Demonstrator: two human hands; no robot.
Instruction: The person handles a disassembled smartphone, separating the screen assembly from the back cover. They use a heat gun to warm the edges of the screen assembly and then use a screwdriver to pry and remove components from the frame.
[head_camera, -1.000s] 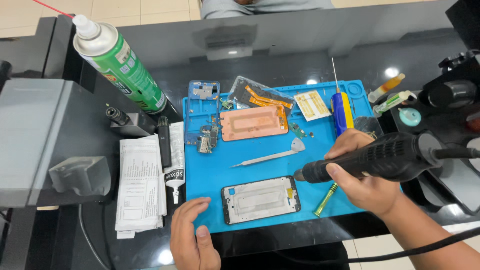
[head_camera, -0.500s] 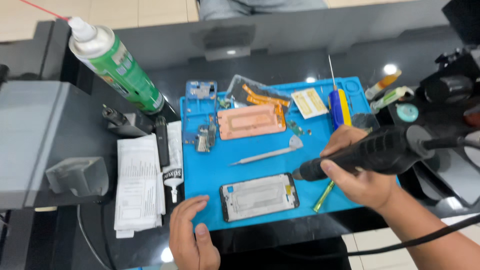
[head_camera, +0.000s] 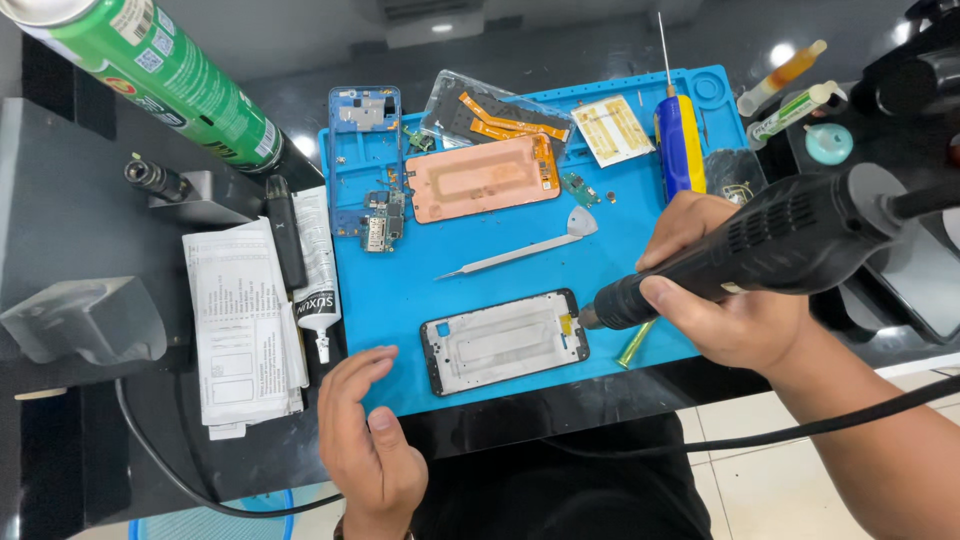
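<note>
A: What is the right hand (head_camera: 735, 300) doing?

B: It grips a black hot-air gun (head_camera: 770, 250), the nozzle touching the right end of the phone frame (head_camera: 505, 341) lying near the front edge of the blue mat (head_camera: 600, 260). Half a second ago the nozzle sat just short of that end.

A: And the left hand (head_camera: 365, 440)?

B: Open, holding nothing, fingers resting on the mat's front-left corner, left of the frame, much as before. The tweezers (head_camera: 520, 251) lie behind the frame, unmoved.
</note>
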